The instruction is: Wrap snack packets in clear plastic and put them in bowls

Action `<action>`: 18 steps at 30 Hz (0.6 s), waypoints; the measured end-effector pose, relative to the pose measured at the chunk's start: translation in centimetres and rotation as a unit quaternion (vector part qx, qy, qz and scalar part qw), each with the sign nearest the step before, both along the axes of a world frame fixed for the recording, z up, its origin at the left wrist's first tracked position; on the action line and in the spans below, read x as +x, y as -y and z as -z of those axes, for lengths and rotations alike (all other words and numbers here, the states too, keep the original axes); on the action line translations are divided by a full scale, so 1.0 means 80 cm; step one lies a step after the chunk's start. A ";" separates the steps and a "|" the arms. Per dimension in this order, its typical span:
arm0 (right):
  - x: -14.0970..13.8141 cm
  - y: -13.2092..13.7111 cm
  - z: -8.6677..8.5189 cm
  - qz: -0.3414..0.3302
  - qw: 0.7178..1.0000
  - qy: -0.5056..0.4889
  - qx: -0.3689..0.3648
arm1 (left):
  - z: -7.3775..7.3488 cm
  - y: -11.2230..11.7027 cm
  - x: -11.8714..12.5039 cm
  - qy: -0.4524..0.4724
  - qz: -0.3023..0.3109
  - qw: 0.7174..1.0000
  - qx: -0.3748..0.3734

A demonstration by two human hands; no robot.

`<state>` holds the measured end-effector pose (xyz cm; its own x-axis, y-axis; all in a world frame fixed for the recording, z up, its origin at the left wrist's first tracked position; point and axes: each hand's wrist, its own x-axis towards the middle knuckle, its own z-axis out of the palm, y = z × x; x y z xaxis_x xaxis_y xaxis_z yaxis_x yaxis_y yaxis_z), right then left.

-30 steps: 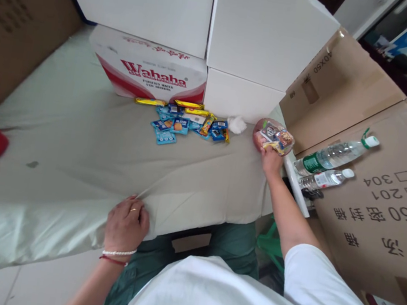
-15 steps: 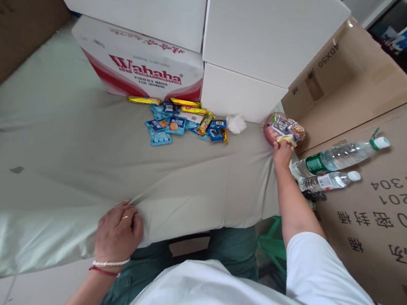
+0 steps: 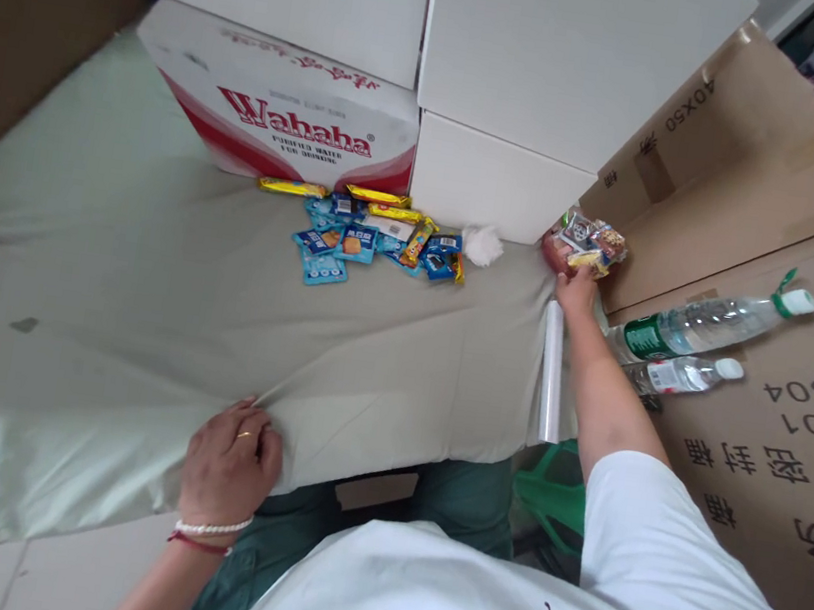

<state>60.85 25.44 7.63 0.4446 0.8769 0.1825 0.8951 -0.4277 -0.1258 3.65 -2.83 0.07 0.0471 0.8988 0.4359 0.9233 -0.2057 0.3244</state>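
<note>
The right hand (image 3: 576, 290) reaches far out to about 1 o'clock. Its fingers are closed on the near edge of a clear bag of snacks (image 3: 586, 243). Half a second ago the bag was a bit nearer. Now it has been pushed right into the corner, touching the white box (image 3: 492, 181) at its 9 o'clock and the brown box (image 3: 728, 178) at its 3 o'clock.

The left hand (image 3: 231, 462) has stayed at 7 o'clock. It is curled tight, pinching a fold of the pale cloth (image 3: 114, 284) at the table edge.

A white roll (image 3: 551, 371) now shows just beside the right arm. The pile of small packets (image 3: 378, 237) still lies at 12 o'clock, in front of the Wahaha box (image 3: 282, 116). Two water bottles (image 3: 707, 322) lie at 3 o'clock.
</note>
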 end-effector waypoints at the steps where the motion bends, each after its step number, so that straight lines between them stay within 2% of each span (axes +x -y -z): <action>1: -0.009 0.004 -0.002 0.002 1.000 -0.001 0.008 | 0.000 0.000 0.000 0.000 0.000 1.000 -0.001; 3: -0.029 0.022 -0.007 -0.013 0.999 0.017 0.027 | 0.000 0.000 0.000 -0.001 0.001 1.000 -0.001; 5: -0.052 0.053 -0.011 -0.040 0.998 0.043 0.022 | 0.000 0.001 0.000 0.001 0.004 1.000 0.000; 8: -0.082 0.123 -0.012 -0.058 0.996 0.061 -0.032 | 0.000 0.002 0.000 0.015 0.002 1.000 -0.005; 13: -0.111 0.245 0.004 -0.012 0.991 0.073 -0.114 | 0.003 0.002 0.000 0.043 0.006 0.999 -0.018; 15: -0.114 0.273 0.009 0.014 0.989 0.071 -0.132 | 0.004 0.001 -0.001 0.043 0.009 0.999 -0.019; 18: -0.104 0.285 0.009 0.047 0.985 0.047 -0.160 | 0.004 0.000 -0.001 0.036 0.015 0.999 -0.020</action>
<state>52.54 2.61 6.93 0.5215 0.8517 -0.0518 0.8505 -0.5140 0.1114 3.57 -2.81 -0.24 0.0453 0.9140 0.4032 0.8910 -0.2195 0.3973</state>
